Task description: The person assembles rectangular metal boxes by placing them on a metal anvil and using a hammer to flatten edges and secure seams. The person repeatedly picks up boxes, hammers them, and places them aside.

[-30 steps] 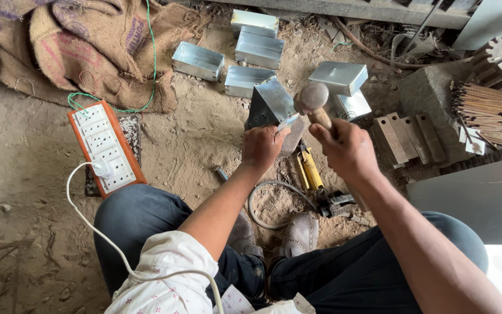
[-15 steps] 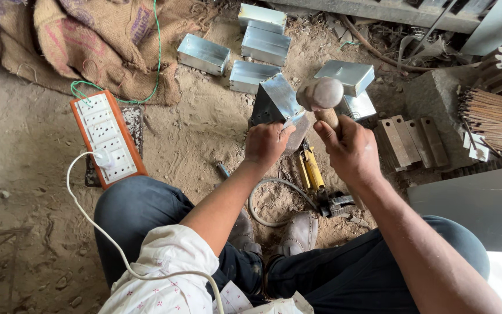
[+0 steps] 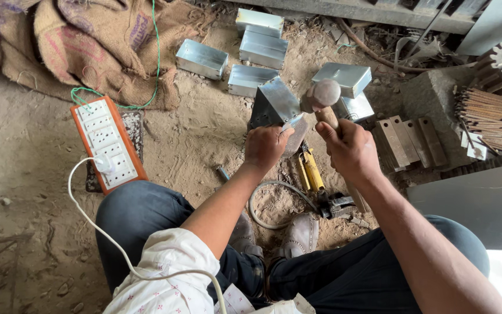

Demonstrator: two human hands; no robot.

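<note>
My left hand (image 3: 266,146) grips the near edge of a folded sheet-metal box (image 3: 274,104), tilted on the dirt floor in front of me. My right hand (image 3: 350,150) is closed on the wooden handle of a hammer (image 3: 323,97), whose worn round head hangs just right of the box's upper corner. Both hands sit close together above my knees.
Several finished metal boxes (image 3: 262,49) lie beyond the one I hold. An orange power strip (image 3: 107,144) with a white cable lies left, beside burlap sacks (image 3: 82,46). A yellow-handled tool (image 3: 310,171) and hose lie by my feet. Metal blocks (image 3: 405,139) and thin rods (image 3: 483,107) are on the right.
The hammer head has shifted a little to the right beside the box. My left hand stays on the box.
</note>
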